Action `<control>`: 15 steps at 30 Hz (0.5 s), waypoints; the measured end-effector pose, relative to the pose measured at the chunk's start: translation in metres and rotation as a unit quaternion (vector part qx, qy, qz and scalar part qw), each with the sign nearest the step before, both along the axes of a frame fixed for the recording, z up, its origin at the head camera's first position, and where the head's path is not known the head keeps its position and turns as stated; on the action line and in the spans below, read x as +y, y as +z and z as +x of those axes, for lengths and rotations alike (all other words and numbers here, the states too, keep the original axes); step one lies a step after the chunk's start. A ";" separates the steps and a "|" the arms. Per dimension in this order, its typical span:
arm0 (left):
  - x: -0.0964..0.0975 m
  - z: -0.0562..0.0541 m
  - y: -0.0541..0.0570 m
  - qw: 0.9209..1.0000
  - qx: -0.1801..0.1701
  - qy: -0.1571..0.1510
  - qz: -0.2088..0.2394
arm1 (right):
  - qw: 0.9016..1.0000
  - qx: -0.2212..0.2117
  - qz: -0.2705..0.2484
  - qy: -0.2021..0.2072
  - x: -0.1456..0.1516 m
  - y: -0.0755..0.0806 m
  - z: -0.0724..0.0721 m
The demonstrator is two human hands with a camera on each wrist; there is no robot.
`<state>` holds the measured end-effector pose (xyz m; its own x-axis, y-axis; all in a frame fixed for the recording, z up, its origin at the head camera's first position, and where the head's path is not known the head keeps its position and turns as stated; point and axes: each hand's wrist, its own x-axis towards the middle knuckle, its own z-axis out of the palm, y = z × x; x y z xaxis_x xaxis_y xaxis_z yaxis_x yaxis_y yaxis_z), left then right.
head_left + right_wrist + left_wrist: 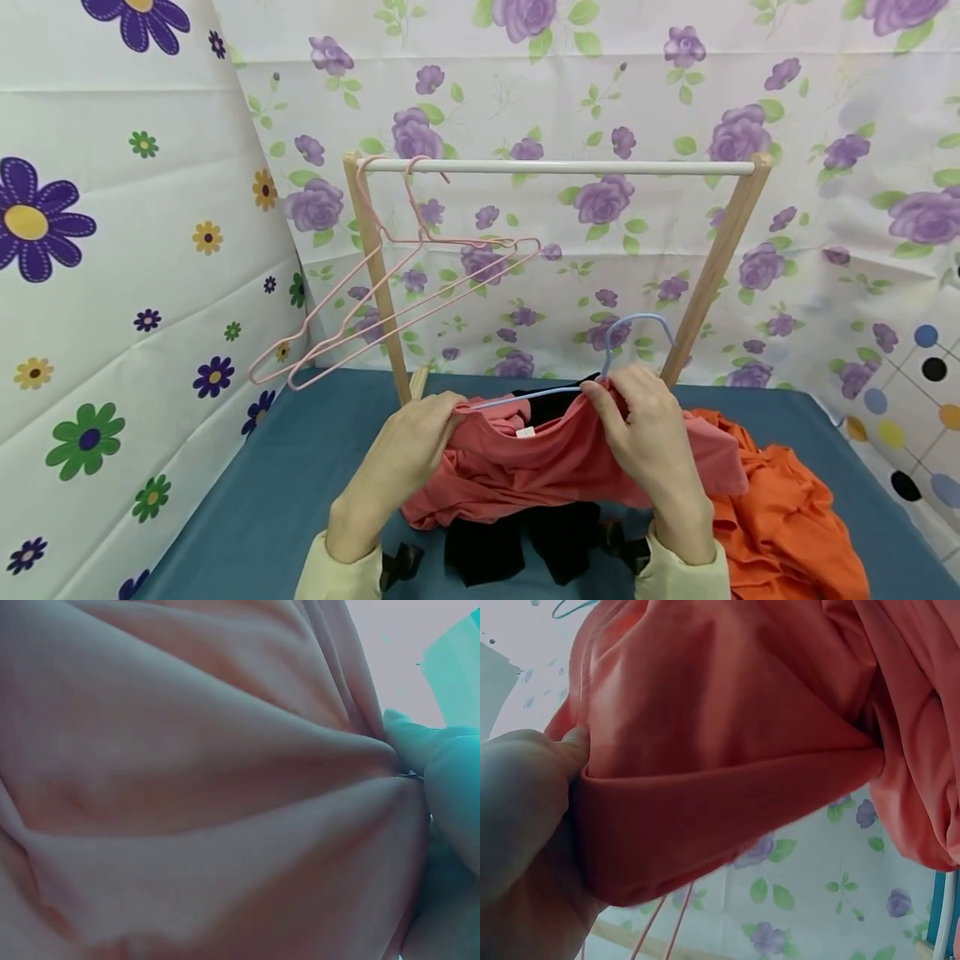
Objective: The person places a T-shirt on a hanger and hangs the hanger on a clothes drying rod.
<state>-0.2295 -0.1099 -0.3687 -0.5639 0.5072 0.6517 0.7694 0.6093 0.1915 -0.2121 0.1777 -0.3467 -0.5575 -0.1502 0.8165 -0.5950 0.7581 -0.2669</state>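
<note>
Held bunched over dark-blue table (292,475): coral-red garment (517,468), plain, wrinkled, wide-necked. Pinched at neckline between thumb and fingers of left hand (412,442) and of right hand (647,425), there beside thin blue hanger (607,348) running across neck opening, hook up. Small white label (525,432) inside neck.

The draped cloth garment (525,467) was coral red; the thin hooked hanger (637,316), light blue; the wrinkled backdrop sheet (562,108) (white-grounded) bore a purple-rose, green-leaf print.
</note>
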 end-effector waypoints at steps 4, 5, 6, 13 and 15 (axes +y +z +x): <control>0.002 0.002 0.000 1.000 -0.004 -0.002 -0.001 | 1.000 -0.003 0.008 -0.012 -0.006 0.000 -0.001; 0.003 0.002 0.000 1.000 -0.006 -0.003 -0.001 | 1.000 -0.002 0.010 -0.012 -0.008 0.000 -0.001; 0.004 0.003 0.000 1.000 -0.007 -0.005 -0.001 | 1.000 -0.001 0.013 -0.011 -0.009 0.001 -0.001; 0.010 0.004 0.003 0.999 -0.016 -0.029 0.001 | 1.000 0.014 0.021 0.014 -0.021 0.000 -0.001; 0.011 0.004 0.003 1.000 -0.012 -0.022 -0.004 | 0.999 0.019 0.023 0.018 -0.024 -0.001 -0.001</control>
<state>-0.2256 -0.0988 -0.3661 -0.5567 0.5363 0.6344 0.7904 0.5770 0.2058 -0.2130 0.1534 -0.3475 -0.5190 -0.2082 0.8290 -0.6314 0.7471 -0.2077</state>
